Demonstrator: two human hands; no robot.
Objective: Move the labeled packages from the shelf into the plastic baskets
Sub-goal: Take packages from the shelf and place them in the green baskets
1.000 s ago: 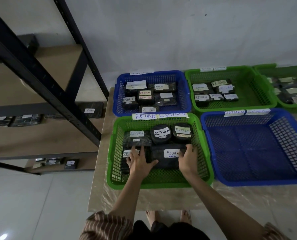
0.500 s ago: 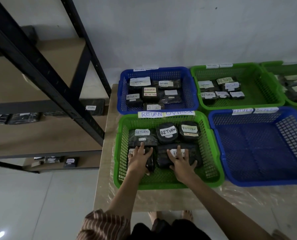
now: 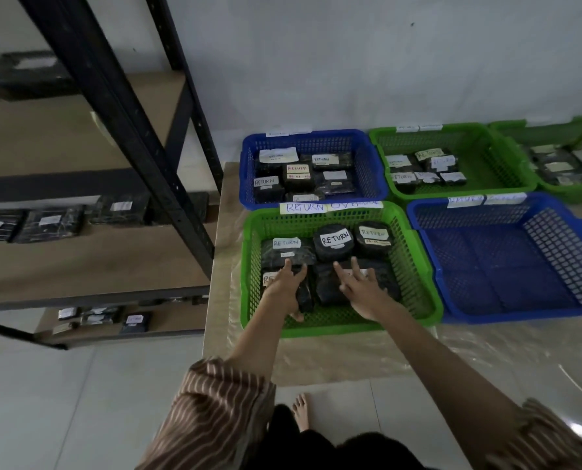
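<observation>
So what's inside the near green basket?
The near green basket holds five dark packages, three at the back labeled RETURN. The left hand and right hand rest on the front two, mostly covering their labels.

The person wears brown sleeves with thin pale stripes, the left sleeve (image 3: 221, 405) pushed up past the elbow, the right sleeve (image 3: 547, 442) likewise; dark trousers (image 3: 333, 449); forearms, hands and feet bare

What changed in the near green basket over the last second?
The right hand slid left from the front package's right edge onto its top, fingers spread. The left hand stays on the front-left package. The green basket and other packages look unmoved.
</observation>
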